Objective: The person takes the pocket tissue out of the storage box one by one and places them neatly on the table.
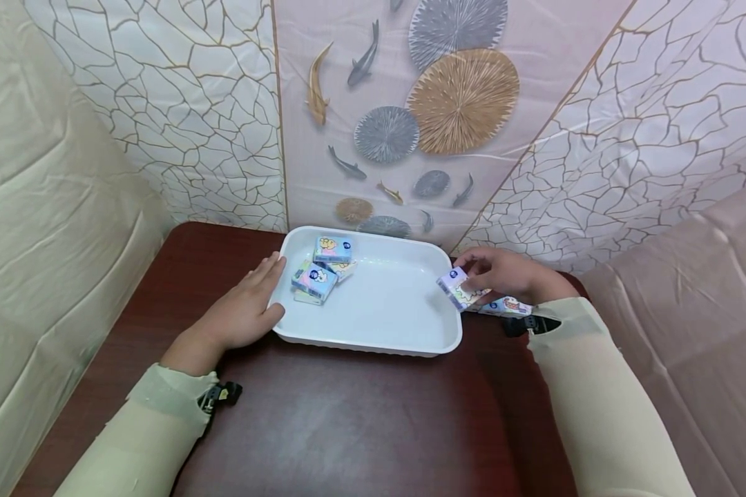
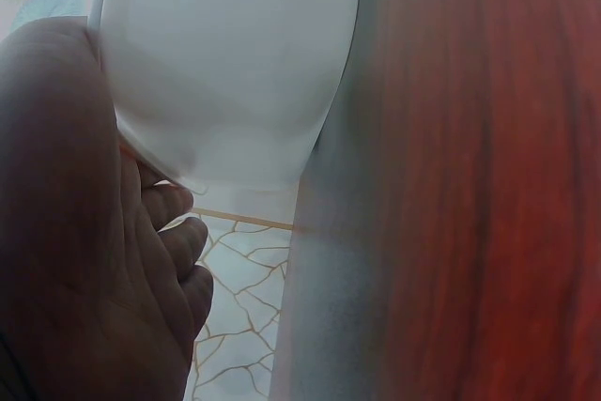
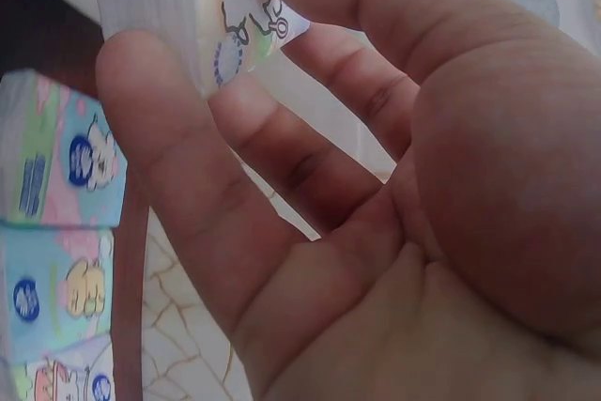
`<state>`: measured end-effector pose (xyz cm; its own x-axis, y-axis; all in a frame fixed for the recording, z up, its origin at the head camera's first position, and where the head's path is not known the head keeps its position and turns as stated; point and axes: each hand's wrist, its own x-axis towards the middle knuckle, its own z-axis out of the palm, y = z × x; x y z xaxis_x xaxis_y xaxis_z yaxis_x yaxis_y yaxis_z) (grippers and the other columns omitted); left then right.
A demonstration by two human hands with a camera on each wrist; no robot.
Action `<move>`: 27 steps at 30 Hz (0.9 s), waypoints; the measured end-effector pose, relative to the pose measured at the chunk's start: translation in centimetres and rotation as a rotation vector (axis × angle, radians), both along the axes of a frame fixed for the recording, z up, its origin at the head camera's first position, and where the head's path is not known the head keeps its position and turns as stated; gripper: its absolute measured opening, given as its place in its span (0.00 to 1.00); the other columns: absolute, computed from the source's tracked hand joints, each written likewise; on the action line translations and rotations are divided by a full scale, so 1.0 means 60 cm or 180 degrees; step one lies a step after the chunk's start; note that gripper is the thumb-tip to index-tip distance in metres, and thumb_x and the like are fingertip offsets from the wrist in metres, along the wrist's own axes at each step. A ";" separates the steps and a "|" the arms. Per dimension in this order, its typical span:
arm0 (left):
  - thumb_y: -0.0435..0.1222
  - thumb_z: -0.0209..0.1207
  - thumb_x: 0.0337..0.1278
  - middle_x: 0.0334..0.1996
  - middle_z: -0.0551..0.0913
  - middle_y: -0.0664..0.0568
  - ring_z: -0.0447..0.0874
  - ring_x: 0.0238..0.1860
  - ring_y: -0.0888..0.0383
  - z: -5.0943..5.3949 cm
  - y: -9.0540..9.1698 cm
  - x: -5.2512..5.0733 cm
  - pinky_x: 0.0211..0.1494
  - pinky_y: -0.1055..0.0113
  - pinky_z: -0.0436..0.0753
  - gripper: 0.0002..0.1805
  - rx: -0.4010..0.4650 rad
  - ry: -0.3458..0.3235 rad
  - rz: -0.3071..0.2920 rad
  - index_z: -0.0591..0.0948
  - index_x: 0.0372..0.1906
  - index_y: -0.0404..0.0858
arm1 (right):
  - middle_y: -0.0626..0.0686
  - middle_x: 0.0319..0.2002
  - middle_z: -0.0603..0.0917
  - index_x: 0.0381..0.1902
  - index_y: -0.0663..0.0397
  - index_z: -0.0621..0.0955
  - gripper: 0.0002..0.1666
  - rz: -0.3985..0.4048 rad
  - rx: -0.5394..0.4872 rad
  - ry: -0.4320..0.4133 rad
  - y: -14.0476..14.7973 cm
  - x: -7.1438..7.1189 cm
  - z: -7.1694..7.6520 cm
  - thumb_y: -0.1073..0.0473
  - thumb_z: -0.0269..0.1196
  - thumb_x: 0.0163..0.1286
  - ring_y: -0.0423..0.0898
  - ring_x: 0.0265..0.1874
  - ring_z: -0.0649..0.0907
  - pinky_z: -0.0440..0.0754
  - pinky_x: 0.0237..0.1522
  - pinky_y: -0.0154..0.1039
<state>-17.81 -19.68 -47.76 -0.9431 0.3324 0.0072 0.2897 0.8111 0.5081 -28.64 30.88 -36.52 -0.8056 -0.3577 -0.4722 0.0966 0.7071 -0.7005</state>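
Observation:
My right hand [image 1: 506, 273] pinches a small lilac-and-white pack of tissues [image 1: 454, 284] between thumb and fingers, over the right rim of a white tray [image 1: 385, 297]. In the right wrist view, the thumb and fingertips hold the pack [image 3: 246, 21] by its sides. My left hand [image 1: 239, 310] lies against the tray's left rim with its fingers extended; the left wrist view shows its palm beside the tray wall [image 2: 225, 72]. Several packs are piled at the tray's left end, a blue one [image 1: 332, 248] at the back and another [image 1: 316, 279] in front.
More tissue packs [image 1: 508, 306] lie on the dark red-brown table [image 1: 360, 414] just right of the tray, partly hidden by my right hand; the right wrist view shows several in a row [image 3: 70, 161]. A patterned cloth wall [image 1: 224, 124] stands directly behind the tray.

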 end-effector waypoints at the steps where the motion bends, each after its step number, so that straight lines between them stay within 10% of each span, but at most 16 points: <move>1: 0.43 0.47 0.82 0.95 0.41 0.42 0.42 0.94 0.37 0.000 0.000 0.000 0.94 0.35 0.51 0.46 0.0000 -0.0001 0.0001 0.42 0.94 0.40 | 0.63 0.58 0.80 0.71 0.53 0.80 0.30 -0.0014 -0.0004 0.0003 0.005 0.000 -0.001 0.64 0.75 0.74 0.55 0.53 0.86 0.96 0.50 0.55; 27: 0.43 0.48 0.82 0.95 0.41 0.41 0.43 0.94 0.36 0.003 0.000 0.002 0.94 0.35 0.51 0.46 0.0026 0.0012 0.0003 0.43 0.94 0.39 | 0.65 0.67 0.75 0.80 0.59 0.67 0.33 -0.0591 -0.0247 -0.0185 0.149 0.009 -0.042 0.62 0.66 0.84 0.53 0.51 0.88 0.96 0.54 0.50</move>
<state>-17.72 -19.66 -47.59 -0.9434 0.3314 0.0134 0.2909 0.8072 0.5136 -28.13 39.81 -39.01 -0.8333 -0.2429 -0.4966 0.2621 0.6174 -0.7417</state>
